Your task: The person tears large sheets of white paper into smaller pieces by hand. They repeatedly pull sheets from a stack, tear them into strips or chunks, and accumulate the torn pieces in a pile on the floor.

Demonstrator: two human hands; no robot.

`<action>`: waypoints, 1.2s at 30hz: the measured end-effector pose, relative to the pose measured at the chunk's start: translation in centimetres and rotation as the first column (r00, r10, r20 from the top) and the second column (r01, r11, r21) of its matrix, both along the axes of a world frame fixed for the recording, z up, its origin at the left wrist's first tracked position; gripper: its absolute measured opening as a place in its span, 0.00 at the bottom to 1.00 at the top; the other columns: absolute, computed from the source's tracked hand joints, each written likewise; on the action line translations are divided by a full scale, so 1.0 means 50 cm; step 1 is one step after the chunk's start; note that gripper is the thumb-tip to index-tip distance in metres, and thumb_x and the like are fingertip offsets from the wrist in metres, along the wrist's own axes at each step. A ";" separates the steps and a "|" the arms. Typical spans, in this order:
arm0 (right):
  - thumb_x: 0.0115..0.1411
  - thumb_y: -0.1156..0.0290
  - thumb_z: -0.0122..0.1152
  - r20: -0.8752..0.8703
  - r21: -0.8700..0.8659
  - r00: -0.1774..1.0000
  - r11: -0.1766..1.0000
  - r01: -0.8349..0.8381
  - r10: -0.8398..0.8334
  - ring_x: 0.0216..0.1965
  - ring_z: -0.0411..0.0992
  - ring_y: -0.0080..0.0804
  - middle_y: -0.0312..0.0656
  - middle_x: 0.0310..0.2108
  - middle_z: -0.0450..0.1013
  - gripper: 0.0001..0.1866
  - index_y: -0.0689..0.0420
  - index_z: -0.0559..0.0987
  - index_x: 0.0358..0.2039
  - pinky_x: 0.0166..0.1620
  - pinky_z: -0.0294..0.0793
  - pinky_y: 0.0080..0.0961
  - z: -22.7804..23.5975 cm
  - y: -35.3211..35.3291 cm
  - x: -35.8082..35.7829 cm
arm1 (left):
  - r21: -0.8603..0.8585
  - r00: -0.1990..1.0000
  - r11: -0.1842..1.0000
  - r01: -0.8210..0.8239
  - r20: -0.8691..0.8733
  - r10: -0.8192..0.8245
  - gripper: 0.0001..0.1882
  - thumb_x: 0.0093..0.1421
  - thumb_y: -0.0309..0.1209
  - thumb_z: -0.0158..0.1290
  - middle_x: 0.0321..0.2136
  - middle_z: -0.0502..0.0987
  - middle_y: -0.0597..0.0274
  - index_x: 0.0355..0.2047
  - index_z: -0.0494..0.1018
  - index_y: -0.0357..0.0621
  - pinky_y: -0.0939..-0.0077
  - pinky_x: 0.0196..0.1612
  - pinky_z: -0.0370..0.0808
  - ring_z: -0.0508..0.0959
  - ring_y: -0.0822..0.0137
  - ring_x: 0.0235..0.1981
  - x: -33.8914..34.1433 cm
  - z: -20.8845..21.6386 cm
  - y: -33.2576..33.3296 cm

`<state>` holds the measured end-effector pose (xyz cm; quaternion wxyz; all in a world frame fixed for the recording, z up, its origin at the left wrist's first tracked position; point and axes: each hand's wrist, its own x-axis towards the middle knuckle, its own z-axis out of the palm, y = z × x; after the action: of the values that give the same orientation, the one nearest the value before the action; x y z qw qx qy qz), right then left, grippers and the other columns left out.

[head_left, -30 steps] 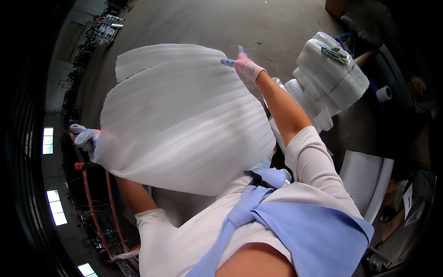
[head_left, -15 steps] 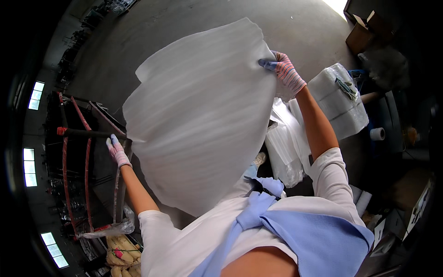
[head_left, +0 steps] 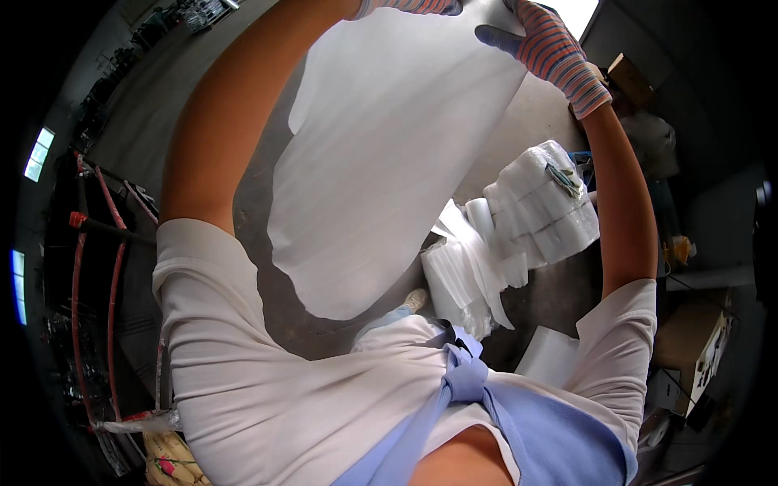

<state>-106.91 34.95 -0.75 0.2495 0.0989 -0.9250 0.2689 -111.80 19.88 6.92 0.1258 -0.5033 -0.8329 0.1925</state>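
- Red metal rack (head_left: pixel 89 267): I am seeing it standing at the far left edge on the concrete floor (head_left: pixel 267 202), well apart from the work.
- Left hand (head_left: pixel 409 6): I am raising it to the top edge of the frame in a striped glove; only the cuff is showing, so I cannot tell how far it is closed or whether it is gripping.
- White foam sheet (head_left: pixel 389 162): I am holding it up high in front of me, and it is hanging down over the floor, its lower edge curving free near my waist.
- Step in hand, as I judge it: I am lifting the sheet and spreading it out at arm's height. The next move is calling for a matched grip on both upper corners.
- Right hand (head_left: pixel 551 53): I am pinching the sheet's upper right edge, fingers curled closed on it.
- Wrapped bundle of foam rolls (head_left: pixel 543 211) and loose foam pieces (head_left: pixel 462 275): these are lying just beside the hanging sheet, crowding it on the right.
- Cardboard boxes (head_left: pixel 689 340): these are sitting at the far right.
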 end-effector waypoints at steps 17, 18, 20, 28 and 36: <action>0.48 0.75 0.53 -0.079 -0.015 0.976 0.979 -0.205 0.203 0.26 0.68 0.27 0.38 0.26 0.71 0.07 0.57 0.74 0.30 0.32 0.68 0.23 -0.049 0.062 0.140 | 0.386 0.868 0.865 0.319 0.248 -0.430 0.08 0.46 0.29 0.44 0.23 0.73 0.51 0.26 0.70 0.40 0.68 0.34 0.69 0.73 0.57 0.28 0.013 -0.177 0.053; 0.50 0.74 0.50 -0.029 0.014 0.985 0.986 -0.168 0.168 0.27 0.69 0.28 0.38 0.27 0.71 0.07 0.55 0.74 0.30 0.33 0.68 0.23 -0.055 0.071 0.146 | 0.393 0.861 0.862 0.320 0.258 -0.438 0.09 0.46 0.29 0.44 0.23 0.73 0.51 0.27 0.70 0.40 0.68 0.34 0.69 0.73 0.57 0.28 0.012 -0.184 0.051; 0.51 0.73 0.47 0.174 0.225 0.983 0.970 -0.091 0.052 0.27 0.69 0.30 0.38 0.28 0.71 0.07 0.55 0.73 0.30 0.33 0.68 0.22 -0.053 0.073 0.153 | 0.404 0.847 0.855 0.326 0.277 -0.454 0.09 0.46 0.28 0.44 0.23 0.73 0.50 0.27 0.70 0.40 0.68 0.34 0.69 0.73 0.57 0.27 0.015 -0.194 0.052; 0.49 0.65 0.49 0.105 0.389 0.994 0.921 -0.028 -0.014 0.26 0.69 0.39 0.43 0.22 0.70 0.08 0.55 0.73 0.22 0.32 0.67 0.31 -0.103 0.051 0.137 | 0.408 0.823 0.847 0.340 0.308 -0.478 0.10 0.44 0.26 0.44 0.24 0.72 0.48 0.29 0.70 0.38 0.68 0.33 0.69 0.73 0.55 0.27 0.012 -0.232 0.055; 0.45 0.66 0.52 -0.253 0.316 0.963 0.949 -0.010 0.094 0.23 0.68 0.37 0.40 0.19 0.68 0.06 0.53 0.71 0.18 0.30 0.65 0.29 -0.133 0.034 0.150 | 0.562 0.521 0.827 0.005 0.705 -0.482 0.11 0.46 0.28 0.44 0.23 0.72 0.56 0.31 0.69 0.38 0.73 0.32 0.68 0.72 0.62 0.27 -0.019 -0.285 0.048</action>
<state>-99.43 36.65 -7.42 0.3449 0.1966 -0.9112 0.1101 -112.75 22.29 -7.33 -0.1277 -0.5992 -0.7288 -0.3056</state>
